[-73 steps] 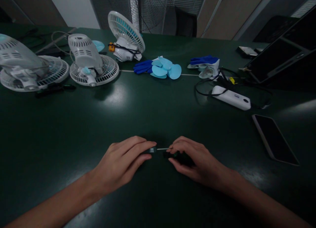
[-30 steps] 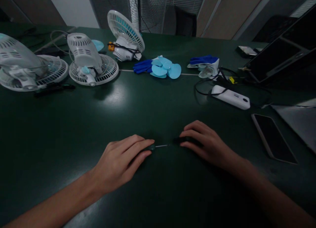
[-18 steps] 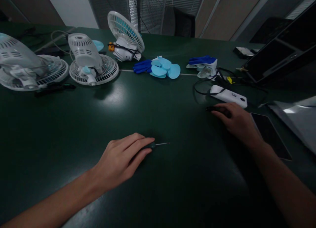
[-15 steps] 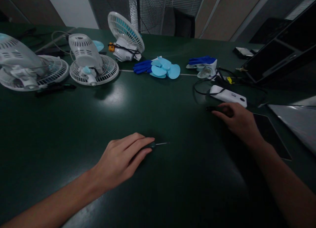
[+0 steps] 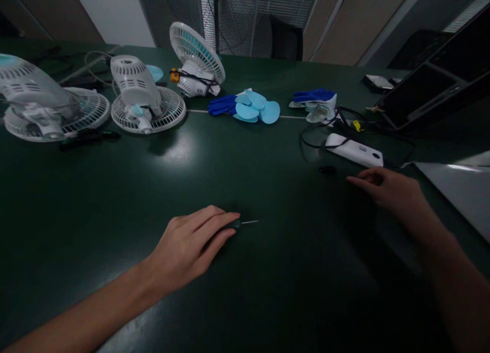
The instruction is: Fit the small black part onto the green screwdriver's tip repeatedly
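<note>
My left hand [image 5: 189,243] rests on the green table [image 5: 245,292] with its fingers wrapped round the dark handle of a small screwdriver [image 5: 235,224]. The thin metal shaft points right and most of the handle is hidden under the palm. On the right, my right hand [image 5: 400,197] hovers over the table, thumb stretched out and the other fingers curled loosely, holding nothing. Just left of its fingertips lies a small, dark, elongated object [image 5: 327,169], too dark to name. A white power strip [image 5: 356,150] with a black cord is just beyond that hand.
Several white fans [image 5: 149,108] stand or lie at the back left. Light blue fan blades [image 5: 257,107] lie on blue gloves [image 5: 222,104] at the back. Another glove [image 5: 316,100] sits farther right. A clear plastic sheet [image 5: 459,190] and a black case [image 5: 440,82] are at the right.
My right hand has carried the small dark object away from the screwdriver to the right, set it near the power strip and let go, drawing back rightward. My left hand has barely moved.
</note>
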Available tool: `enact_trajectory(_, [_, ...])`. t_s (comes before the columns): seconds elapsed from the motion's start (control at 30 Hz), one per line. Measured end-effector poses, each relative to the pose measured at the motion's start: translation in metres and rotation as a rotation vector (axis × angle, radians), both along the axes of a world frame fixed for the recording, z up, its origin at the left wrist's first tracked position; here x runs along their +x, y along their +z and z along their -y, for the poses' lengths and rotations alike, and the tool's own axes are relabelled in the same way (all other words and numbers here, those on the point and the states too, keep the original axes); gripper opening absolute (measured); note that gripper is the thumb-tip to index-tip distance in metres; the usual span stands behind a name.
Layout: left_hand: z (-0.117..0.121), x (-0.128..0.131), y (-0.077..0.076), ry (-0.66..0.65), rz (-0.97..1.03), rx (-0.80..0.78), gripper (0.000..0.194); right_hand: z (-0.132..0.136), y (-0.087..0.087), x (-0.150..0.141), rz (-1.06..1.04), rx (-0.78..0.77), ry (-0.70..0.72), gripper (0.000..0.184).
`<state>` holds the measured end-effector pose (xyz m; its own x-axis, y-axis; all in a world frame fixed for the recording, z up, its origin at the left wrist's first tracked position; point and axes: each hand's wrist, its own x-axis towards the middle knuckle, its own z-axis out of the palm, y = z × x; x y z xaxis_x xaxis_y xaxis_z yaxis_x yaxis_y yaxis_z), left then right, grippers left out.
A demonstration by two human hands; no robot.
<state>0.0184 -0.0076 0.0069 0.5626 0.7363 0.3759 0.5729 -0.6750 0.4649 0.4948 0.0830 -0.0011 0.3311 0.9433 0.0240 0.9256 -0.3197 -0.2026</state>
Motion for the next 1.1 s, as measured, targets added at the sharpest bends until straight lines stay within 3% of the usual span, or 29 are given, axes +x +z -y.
enact_trajectory(0.33, [-0.001, 0.001, -0.002, 0.023, -0.062, -0.054, 0.031, 0.002, -0.002, 0.004, -0.044, -0.039, 0.048, 0.024])
enact_trajectory(0.67, [-0.006, 0.003, -0.006, 0.103, -0.183, -0.059, 0.028, 0.007, 0.001, -0.015, -0.183, 0.264, 0.115, 0.036])
enact_trajectory(0.83, [-0.007, 0.004, -0.005, 0.105, -0.185, -0.068, 0.027, 0.009, -0.006, -0.015, -0.247, 0.334, 0.161, 0.041])
enact_trajectory(0.97, [-0.007, 0.003, -0.005, 0.103, -0.175, -0.07, 0.027, 0.01, -0.012, -0.025, -0.212, 0.476, 0.193, 0.038])
enact_trajectory(1.1, [-0.007, 0.003, -0.006, 0.105, -0.169, -0.069, 0.027, 0.004, -0.009, -0.045, -0.25, 0.556, 0.335, 0.031])
